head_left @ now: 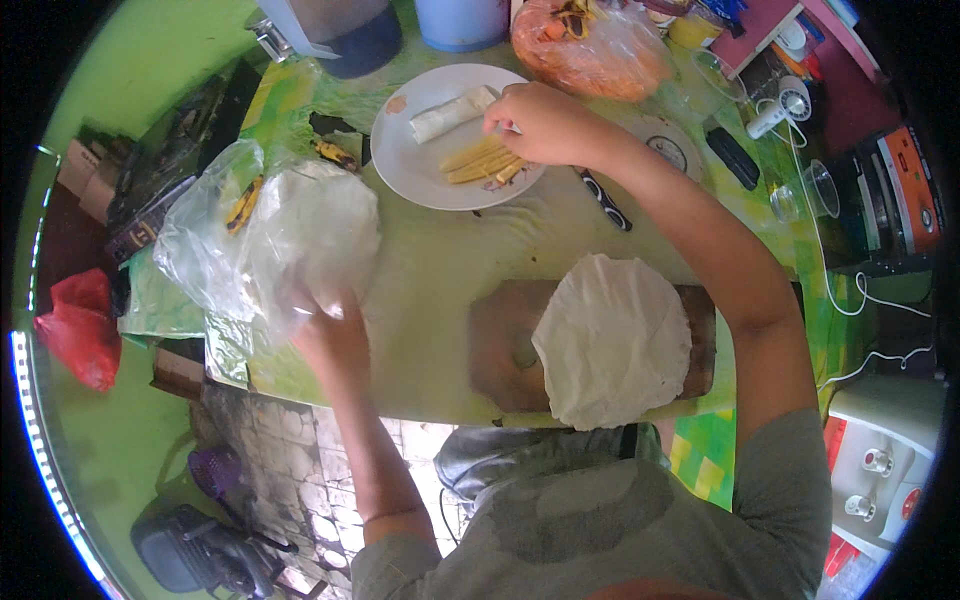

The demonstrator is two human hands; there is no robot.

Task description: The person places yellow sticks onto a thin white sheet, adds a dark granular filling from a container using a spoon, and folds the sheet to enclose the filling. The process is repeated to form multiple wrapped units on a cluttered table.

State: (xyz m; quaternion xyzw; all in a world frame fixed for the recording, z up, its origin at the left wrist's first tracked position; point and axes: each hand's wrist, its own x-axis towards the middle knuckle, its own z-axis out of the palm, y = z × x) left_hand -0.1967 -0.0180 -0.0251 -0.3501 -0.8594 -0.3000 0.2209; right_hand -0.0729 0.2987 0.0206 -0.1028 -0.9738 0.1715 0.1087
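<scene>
My right hand (548,125) is over a white plate (402,170) at the far side of the table. Its fingers are bent down beside a rolled white wrapper (450,115) and several yellow banana-like strips (478,160); what they pinch is hidden. My left hand (335,325), smeared by motion, is at the near edge of a clear plastic bag (210,215) beside a pale round stack of what look like wrappers (320,215). A single thin, round wrapper (615,340) lies on a brown wooden board (500,330) in front of me, overhanging its near edge.
Behind the plate stand a dark-based container (360,45), a blue tub (460,22) and a bag of orange food (590,55). A knife with a black-and-white handle (605,200) lies right of the plate. Banana peel (335,153) sits near the bag. White cables (825,265) run along the right.
</scene>
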